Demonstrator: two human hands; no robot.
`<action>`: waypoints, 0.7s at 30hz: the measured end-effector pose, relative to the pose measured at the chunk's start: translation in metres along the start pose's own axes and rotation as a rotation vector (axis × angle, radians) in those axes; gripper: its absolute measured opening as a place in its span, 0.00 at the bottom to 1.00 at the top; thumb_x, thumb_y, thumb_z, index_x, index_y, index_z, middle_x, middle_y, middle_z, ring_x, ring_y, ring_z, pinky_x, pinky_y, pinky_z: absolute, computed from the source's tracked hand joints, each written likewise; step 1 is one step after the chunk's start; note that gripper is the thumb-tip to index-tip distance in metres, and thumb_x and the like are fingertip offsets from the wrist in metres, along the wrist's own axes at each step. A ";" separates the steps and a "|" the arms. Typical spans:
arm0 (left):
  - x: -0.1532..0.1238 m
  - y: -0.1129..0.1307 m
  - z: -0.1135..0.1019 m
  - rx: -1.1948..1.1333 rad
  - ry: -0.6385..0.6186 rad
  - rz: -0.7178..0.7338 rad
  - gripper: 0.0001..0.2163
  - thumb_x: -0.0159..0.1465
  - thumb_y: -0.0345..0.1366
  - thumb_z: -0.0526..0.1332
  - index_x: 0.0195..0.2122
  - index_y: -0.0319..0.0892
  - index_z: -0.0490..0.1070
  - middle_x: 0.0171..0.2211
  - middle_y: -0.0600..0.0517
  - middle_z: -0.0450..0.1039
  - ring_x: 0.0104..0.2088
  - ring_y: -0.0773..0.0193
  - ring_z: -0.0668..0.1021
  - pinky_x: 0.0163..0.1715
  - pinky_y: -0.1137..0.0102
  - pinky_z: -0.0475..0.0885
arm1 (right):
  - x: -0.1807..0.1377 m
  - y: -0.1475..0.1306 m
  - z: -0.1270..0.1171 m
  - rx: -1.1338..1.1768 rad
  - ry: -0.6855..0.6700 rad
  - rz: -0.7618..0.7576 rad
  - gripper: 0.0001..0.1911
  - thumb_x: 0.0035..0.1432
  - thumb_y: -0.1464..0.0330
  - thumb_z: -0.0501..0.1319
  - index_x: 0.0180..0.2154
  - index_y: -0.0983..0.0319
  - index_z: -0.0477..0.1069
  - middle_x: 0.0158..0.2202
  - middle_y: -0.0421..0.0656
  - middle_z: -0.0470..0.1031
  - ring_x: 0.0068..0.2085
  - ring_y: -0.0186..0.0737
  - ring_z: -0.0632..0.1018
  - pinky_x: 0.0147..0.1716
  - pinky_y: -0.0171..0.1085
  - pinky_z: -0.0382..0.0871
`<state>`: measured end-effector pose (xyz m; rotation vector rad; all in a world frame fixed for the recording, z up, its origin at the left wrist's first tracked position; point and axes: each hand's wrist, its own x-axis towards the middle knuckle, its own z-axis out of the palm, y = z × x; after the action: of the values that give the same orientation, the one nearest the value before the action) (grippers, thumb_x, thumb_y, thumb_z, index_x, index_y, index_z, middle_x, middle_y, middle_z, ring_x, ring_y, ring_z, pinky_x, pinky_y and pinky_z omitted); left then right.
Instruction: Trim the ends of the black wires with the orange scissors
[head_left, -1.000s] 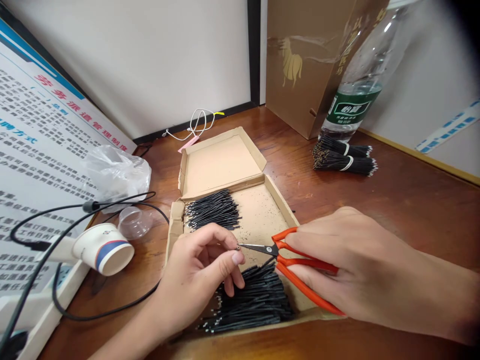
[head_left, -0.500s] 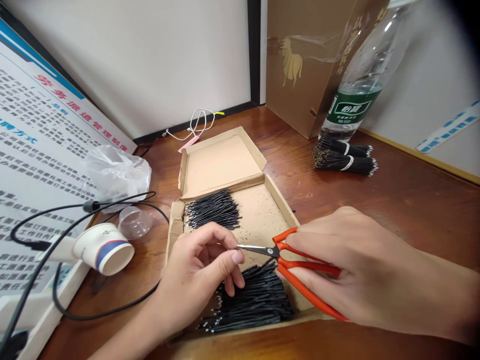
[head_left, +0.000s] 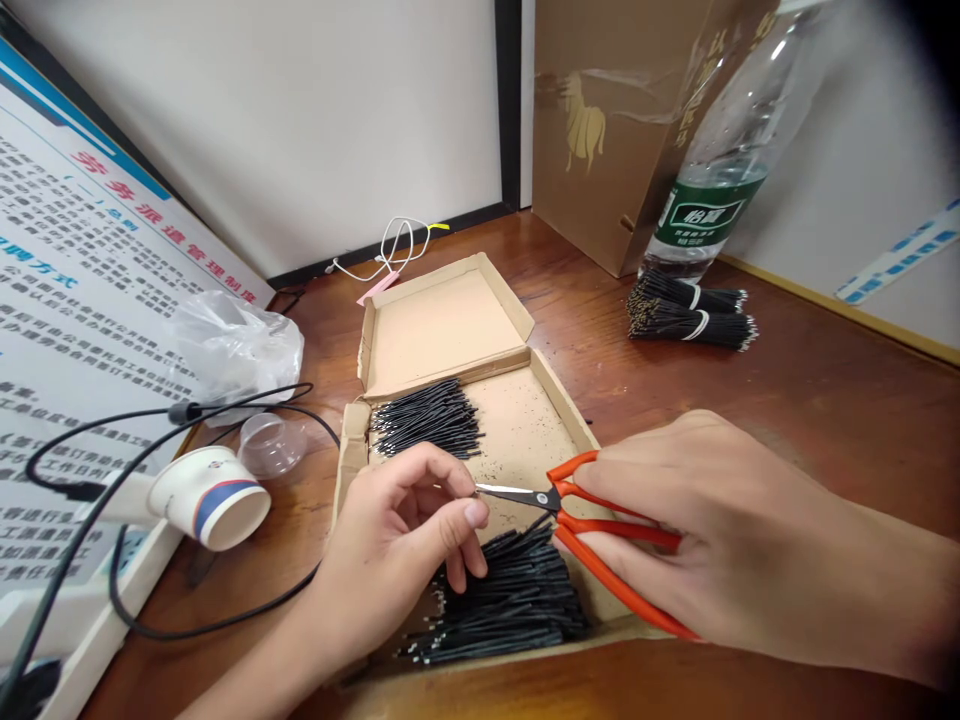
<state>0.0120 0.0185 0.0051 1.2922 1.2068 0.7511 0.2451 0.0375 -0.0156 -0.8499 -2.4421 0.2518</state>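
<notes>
Orange-handled scissors point(head_left: 546, 498) sit in my right hand point(head_left: 697, 540), the fingers closed through and around the grips. Their dark blades point left, with the tips at the fingertips of my left hand point(head_left: 420, 550). That hand is curled in a pinch, thumb close to the index finger; whatever is between them is too small or hidden to make out. Below both hands, a pile of short black wires point(head_left: 517, 600) with silvery ends lies in an open cardboard box point(head_left: 562, 400). A second pile of black wires point(head_left: 427, 418) rests at the box's far left.
Two banded bundles of black wires point(head_left: 690, 325) lie by a water bottle point(head_left: 709, 210) and a brown box point(head_left: 600, 130). At left are a tipped paper cup point(head_left: 214, 495), a clear plastic cup point(head_left: 271, 447), a plastic bag point(head_left: 240, 345) and a looping black cable point(head_left: 217, 635).
Almost nothing differs. Both hands and the scissors hold nearly the same place, and the view has shifted very slightly.
</notes>
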 end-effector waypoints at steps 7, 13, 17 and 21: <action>0.007 -0.001 -0.008 0.480 0.167 0.126 0.06 0.64 0.33 0.64 0.30 0.40 0.71 0.22 0.56 0.72 0.20 0.69 0.72 0.18 0.77 0.65 | 0.002 0.007 0.000 -0.091 0.180 0.006 0.17 0.65 0.72 0.55 0.22 0.60 0.67 0.17 0.38 0.66 0.18 0.33 0.62 0.20 0.38 0.50; 0.019 -0.014 -0.020 0.996 0.167 0.363 0.05 0.62 0.25 0.63 0.31 0.40 0.74 0.30 0.51 0.77 0.29 0.63 0.76 0.29 0.71 0.68 | 0.003 0.009 -0.007 -0.143 0.248 0.013 0.12 0.64 0.70 0.58 0.28 0.63 0.74 0.18 0.40 0.71 0.18 0.34 0.66 0.19 0.36 0.54; 0.021 -0.022 -0.020 0.960 0.158 0.376 0.06 0.62 0.24 0.61 0.30 0.40 0.73 0.32 0.50 0.75 0.34 0.61 0.76 0.32 0.69 0.69 | 0.002 0.009 -0.009 -0.133 0.234 0.035 0.14 0.64 0.70 0.58 0.25 0.61 0.73 0.17 0.39 0.69 0.18 0.34 0.64 0.19 0.36 0.55; 0.021 -0.024 -0.020 0.926 0.179 0.425 0.07 0.64 0.24 0.58 0.32 0.40 0.72 0.39 0.47 0.74 0.40 0.59 0.76 0.42 0.65 0.71 | 0.002 0.011 -0.008 -0.131 0.221 0.034 0.16 0.63 0.70 0.59 0.21 0.61 0.70 0.18 0.40 0.70 0.18 0.33 0.63 0.19 0.35 0.56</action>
<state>-0.0059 0.0392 -0.0199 2.3330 1.5164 0.6174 0.2543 0.0475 -0.0116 -0.9246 -2.2575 0.0085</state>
